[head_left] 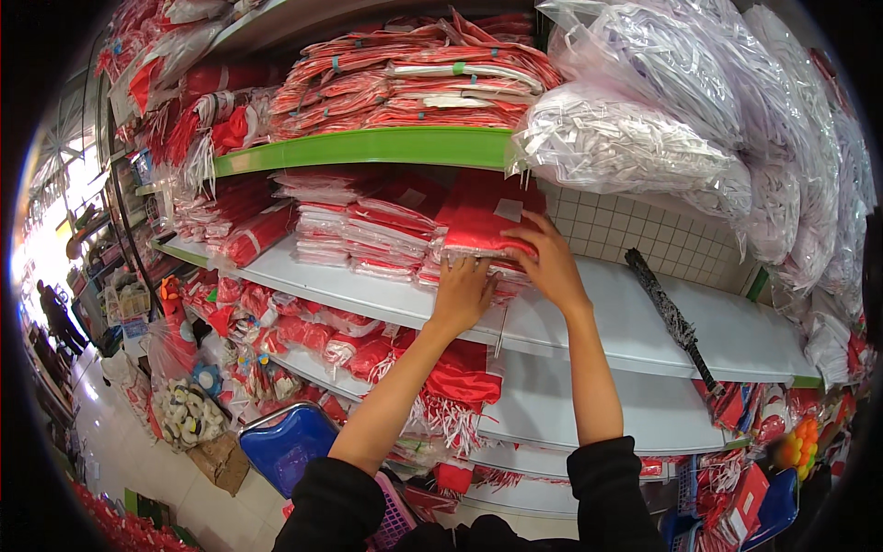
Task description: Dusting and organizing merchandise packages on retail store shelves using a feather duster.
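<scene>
A stack of flat red cloth packets in clear plastic (pixel 480 221) stands on the middle shelf, with a pale label on the top one. My right hand (pixel 552 262) grips the top packets at their front right corner, its fingers bent over the edge. Against the front edge of the same stack, my left hand (pixel 463 293) is closed with its fingertips partly tucked out of sight under the upper packets. Right beside it on the left rises a similar pile of red and white packets (pixel 391 225).
Above hangs a green-edged shelf (pixel 368 149) loaded with red bagged goods. Bulky clear bags of white material (pixel 635 129) bulge out at upper right. A dark feathery stick (pixel 667 313) lies across the shelf at right. Below stands a blue stool (pixel 290 446) by a lower shelf of red items.
</scene>
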Motion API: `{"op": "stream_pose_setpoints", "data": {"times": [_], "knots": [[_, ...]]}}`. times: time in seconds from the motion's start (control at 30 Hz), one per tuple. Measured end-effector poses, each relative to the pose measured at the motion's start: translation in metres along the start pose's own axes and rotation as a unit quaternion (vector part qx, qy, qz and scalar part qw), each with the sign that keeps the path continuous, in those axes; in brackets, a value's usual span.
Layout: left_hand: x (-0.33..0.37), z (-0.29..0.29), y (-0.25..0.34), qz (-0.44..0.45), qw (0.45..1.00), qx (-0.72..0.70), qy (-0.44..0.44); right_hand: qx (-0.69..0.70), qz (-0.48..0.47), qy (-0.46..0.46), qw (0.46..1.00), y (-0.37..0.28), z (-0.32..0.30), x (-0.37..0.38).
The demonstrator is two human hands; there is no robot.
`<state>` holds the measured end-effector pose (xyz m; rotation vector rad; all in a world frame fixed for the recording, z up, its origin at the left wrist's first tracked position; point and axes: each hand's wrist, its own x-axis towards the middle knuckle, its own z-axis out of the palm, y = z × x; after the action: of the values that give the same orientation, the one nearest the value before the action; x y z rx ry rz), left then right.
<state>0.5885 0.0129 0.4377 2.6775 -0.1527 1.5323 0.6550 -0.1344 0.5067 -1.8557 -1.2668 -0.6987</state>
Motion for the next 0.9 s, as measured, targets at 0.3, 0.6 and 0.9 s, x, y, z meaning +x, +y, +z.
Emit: {"op": "stream_pose_setpoints", "data": {"times": [0.3,0.6,0.9], "knots": [[0.005,-0.008,0.0,-0.002,0.998,-0.05,-0.038,-0.05,-0.057,-0.063,0.995,0.033,0.027,0.043],[0.002,-0.012,0.004,-0.004,0.999,-0.028,-0.04,-0.261,-0.051,0.058,0.962,0.004,0.051,0.011],[-0.059,-0.036,0.028,-0.083,0.995,-0.029,-0.054,-0.104,-0.045,0.098,0.989,-0.043,0.066,-0.092]]}}
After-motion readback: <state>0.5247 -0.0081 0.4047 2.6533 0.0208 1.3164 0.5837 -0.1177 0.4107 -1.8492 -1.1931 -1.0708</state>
